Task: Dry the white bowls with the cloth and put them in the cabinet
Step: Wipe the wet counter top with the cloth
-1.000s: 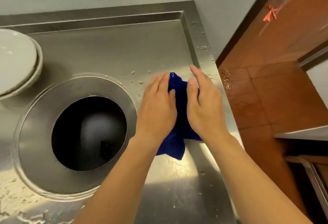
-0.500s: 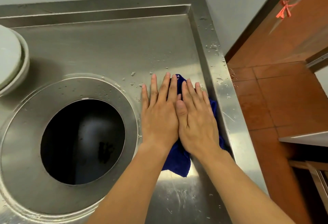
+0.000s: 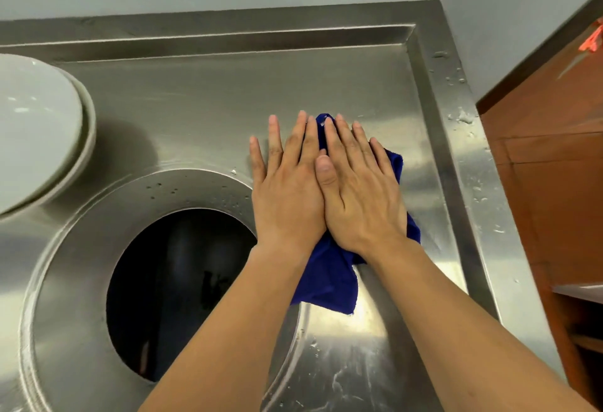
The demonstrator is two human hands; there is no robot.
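We had flattened both palms onto the blue cloth, where a second earlier our fingers were still bunching it. Our left hand and right hand lay open, fingers straight, side by side, pressing rather than gripping. The cloth sat just right of the round opening in the steel counter. The stacked white bowls waited beyond the opening's far left, untouched. They looked wet, though we could hardly tell. Drying had not begun.
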